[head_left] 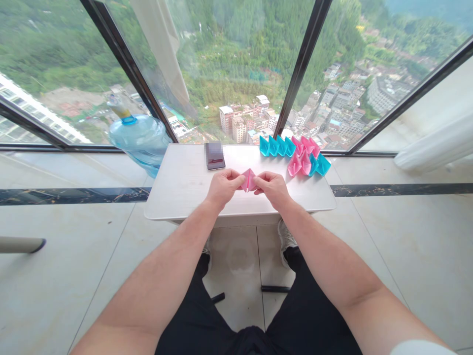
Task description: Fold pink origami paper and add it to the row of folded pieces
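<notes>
A small folded pink paper piece [249,180], diamond-shaped with a crease down its middle, is held up over the front half of a white table [185,197]. My left hand [223,187] pinches its left corner between thumb and fingers. On the opposite corner, my right hand [272,188] has the same kind of pinch. Part of the paper is hidden behind the fingertips. To the right of my hands stand folded blue paper pieces [277,146] in a row, with several pink folded pieces [299,162] and more blue ones [320,165] beside them.
A dark phone-like object [215,157], partly blurred out, lies behind my left hand. Left of the table stands a large blue water bottle [140,140]. Tall windows [236,64] rise behind the table. A pale furniture leg [22,244] is at the far left.
</notes>
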`<state>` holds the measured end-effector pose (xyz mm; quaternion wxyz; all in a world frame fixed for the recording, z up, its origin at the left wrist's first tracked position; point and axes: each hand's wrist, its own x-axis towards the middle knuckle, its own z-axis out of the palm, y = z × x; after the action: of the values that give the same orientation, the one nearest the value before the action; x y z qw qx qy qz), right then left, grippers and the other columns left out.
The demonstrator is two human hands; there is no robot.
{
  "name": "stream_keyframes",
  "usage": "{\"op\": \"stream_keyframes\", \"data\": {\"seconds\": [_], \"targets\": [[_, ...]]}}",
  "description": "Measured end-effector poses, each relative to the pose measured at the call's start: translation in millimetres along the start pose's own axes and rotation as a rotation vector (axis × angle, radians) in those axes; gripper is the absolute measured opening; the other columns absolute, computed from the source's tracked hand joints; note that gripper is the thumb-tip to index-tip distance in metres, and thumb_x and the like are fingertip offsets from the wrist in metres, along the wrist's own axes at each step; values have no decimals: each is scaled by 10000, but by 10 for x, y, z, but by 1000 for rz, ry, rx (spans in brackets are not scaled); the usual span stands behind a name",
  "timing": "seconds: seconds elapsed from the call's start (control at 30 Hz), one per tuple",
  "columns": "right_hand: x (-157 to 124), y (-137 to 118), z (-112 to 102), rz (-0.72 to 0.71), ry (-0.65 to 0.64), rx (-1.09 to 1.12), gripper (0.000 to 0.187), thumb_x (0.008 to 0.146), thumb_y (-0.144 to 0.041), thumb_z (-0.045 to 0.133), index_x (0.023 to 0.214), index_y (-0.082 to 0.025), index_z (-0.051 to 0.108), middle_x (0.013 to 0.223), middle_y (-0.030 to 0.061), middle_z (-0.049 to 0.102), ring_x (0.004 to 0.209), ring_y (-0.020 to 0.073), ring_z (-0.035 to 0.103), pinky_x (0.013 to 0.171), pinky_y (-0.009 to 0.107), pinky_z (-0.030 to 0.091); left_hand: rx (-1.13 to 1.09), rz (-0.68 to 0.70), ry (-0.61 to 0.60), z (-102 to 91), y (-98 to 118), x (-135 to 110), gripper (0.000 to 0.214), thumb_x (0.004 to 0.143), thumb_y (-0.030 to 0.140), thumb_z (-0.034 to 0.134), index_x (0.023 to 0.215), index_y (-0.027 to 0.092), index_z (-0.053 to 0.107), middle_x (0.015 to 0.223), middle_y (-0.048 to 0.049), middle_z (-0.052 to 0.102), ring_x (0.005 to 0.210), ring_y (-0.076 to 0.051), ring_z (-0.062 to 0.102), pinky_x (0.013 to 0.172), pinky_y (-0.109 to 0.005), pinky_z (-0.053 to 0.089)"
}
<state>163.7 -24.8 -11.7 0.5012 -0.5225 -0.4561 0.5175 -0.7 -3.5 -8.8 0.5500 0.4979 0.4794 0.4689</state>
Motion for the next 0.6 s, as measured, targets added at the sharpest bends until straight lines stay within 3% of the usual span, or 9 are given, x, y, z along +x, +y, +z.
{"op": "stream_keyframes", "data": {"seconds": [0.2,0.37,0.47,0.6], "targets": [[-4,34,66,-13,150,-54,187,698,-307,727,716,-175,597,643,1,669,574,149,665,503,247,554,15,45,87,56,7,-20,206,642,271,751,743,155,615,662,-9,678,621,-160,635,626,-320,559],[-13,53,56,-62,120,-114,278,697,-330,741,899,-189,613,622,-34,667,531,123,619,517,238,526,6,-23,-3,81,9,-31,403,644,246,772,1015,138,660,744,-33,725,637,-167,654,629,-305,526],[-13,86,52,-114,70,-163,336,723,-365,735,993,-183,652,685,-12,706,587,129,631,581,255,535,-12,-18,-25,99,1,-28,323,646,307,799,884,112,703,748,-63,720,648,-168,649,620,-298,507],[-3,129,67,-152,47,-196,284,742,-398,724,908,-167,709,756,28,731,686,151,662,628,260,530,-79,-4,-15,114,-22,-14,265,618,314,821,742,114,698,657,-46,681,603,-159,623,613,-309,503]]}}
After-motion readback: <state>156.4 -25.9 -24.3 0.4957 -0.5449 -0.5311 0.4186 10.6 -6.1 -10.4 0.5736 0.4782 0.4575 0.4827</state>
